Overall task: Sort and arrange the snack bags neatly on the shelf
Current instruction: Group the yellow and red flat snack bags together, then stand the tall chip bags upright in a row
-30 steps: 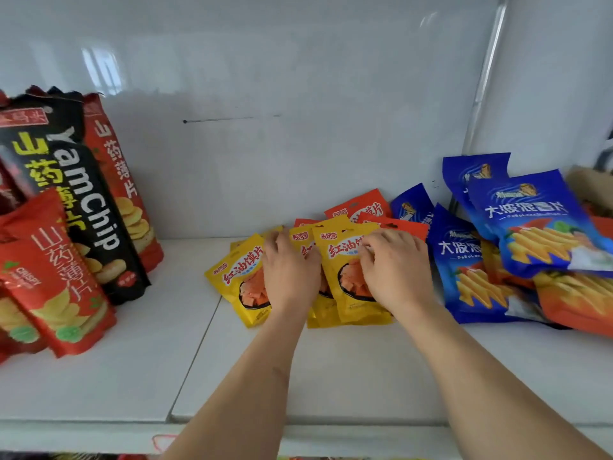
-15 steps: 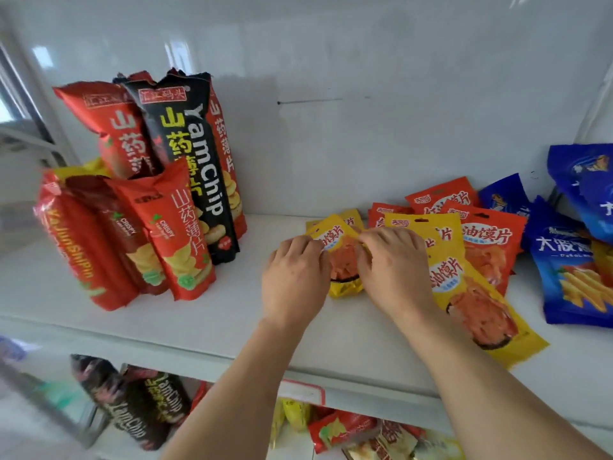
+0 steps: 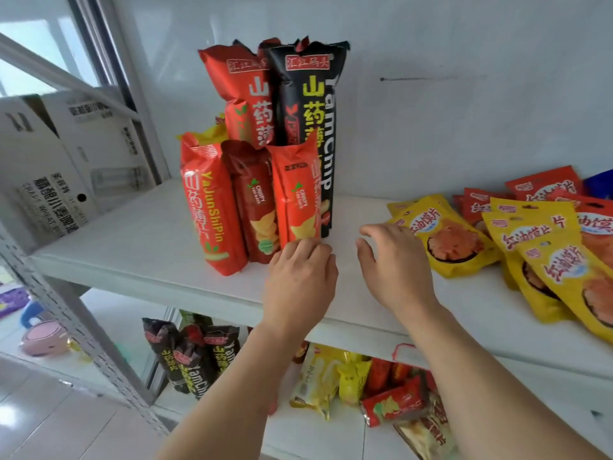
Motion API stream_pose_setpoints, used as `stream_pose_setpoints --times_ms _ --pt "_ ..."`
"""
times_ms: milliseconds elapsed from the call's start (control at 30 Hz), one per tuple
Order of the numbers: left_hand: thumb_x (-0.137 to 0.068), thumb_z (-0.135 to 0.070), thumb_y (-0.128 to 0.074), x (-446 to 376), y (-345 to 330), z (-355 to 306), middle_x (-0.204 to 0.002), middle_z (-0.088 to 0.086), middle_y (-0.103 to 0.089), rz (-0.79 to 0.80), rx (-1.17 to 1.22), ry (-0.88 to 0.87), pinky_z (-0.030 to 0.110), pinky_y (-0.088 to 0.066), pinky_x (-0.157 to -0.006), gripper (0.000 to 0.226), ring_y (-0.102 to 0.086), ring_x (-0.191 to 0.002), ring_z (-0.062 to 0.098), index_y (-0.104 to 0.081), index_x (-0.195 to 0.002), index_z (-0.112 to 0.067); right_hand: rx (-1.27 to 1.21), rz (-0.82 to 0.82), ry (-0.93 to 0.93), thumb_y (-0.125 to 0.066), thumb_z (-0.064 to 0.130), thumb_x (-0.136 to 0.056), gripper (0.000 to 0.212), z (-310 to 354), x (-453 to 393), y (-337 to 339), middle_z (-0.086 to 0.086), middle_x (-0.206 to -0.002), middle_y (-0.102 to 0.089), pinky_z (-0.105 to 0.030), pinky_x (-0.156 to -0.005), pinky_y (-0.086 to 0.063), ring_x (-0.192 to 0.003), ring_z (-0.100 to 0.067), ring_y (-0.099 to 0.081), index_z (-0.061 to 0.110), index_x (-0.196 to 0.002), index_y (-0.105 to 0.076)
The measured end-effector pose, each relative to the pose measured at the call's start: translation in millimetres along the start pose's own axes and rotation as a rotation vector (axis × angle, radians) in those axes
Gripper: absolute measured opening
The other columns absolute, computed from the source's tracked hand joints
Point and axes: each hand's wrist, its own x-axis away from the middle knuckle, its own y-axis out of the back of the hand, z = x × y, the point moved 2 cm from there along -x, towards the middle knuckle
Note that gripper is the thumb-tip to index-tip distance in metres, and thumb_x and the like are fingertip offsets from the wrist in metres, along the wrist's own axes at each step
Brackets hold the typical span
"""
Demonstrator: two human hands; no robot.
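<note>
Snack bags sit on the white shelf (image 3: 139,240) in two groups. Left hand (image 3: 300,277) palm down, fingers relaxed, holding nothing, fingertips at the base of an upright orange-red bag (image 3: 297,194). Right hand (image 3: 394,263) spread and empty, just beside a flat yellow bag (image 3: 444,237). Tall black bag (image 3: 311,127) stands behind; more yellow and red pouches (image 3: 544,257) lie overlapped far right.

We see glossy plastic-film yam chip bags (image 3: 292,134) catching light, and yellow snack pouches (image 3: 444,237) in the same shiny film; the shelf board (image 3: 149,240) looks smooth, matt white, its perforated upright (image 3: 59,313) grey painted metal, the boxes (image 3: 49,161) matt printed cardboard
</note>
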Motion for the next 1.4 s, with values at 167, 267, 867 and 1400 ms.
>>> stream_pose_setpoints --times_ms 167,267,867,1400 --pt "-0.093 -0.019 -0.063 9.6 27.3 31.7 -0.089 0.001 -0.071 -0.041 0.038 0.016 0.037 -0.052 -0.063 0.016 -0.064 -0.075 0.025 -0.072 -0.083 -0.011 -0.162 0.071 -0.108 -0.055 0.029 -0.097 0.035 45.2 1.2 -7.6 -0.007 -0.122 -0.065 -0.039 -0.096 -0.042 -0.116 -0.029 -0.054 0.011 -0.127 -0.06" --pt "-0.093 -0.02 -0.063 9.7 39.8 47.4 -0.093 0.002 -0.073 -0.082 0.06 0.042 0.036 -0.052 -0.065 0.016 -0.065 -0.08 0.025 -0.073 -0.086 -0.009 -0.298 0.082 -0.193 -0.054 0.038 -0.097 0.044 65.9 -4.0 -12.3 -0.003 -0.132 -0.057 -0.033 -0.098 -0.039 -0.123 -0.021 -0.047 0.017 -0.135 -0.051" --pt "-0.089 -0.045 -0.07 -1.3 46.5 147.0 -0.161 -0.007 -0.023 0.009 0.706 0.763 0.029 -0.035 -0.113 0.088 -0.027 -0.144 0.006 -0.015 -0.157 -0.03 -0.502 -0.199 -0.12 -0.054 0.041 -0.095 0.05 159.9 -10.3 -39.1 0.0 -0.136 -0.049 -0.036 -0.101 -0.049 -0.127 -0.016 -0.049 0.018 -0.138 -0.045" --pt "-0.063 -0.038 -0.091 -20.5 23.1 227.1 -0.127 -0.013 -0.059 0.423 1.142 0.617 0.038 -0.058 -0.093 0.089 -0.064 -0.107 0.003 -0.035 -0.133 -0.047 -0.17 -0.256 -0.294 -0.036 0.023 -0.106 0.045 205.3 -68.7 -46.7 0.005 -0.155 -0.036 -0.004 -0.109 -0.013 -0.143 -0.007 -0.027 0.021 -0.151 -0.035"
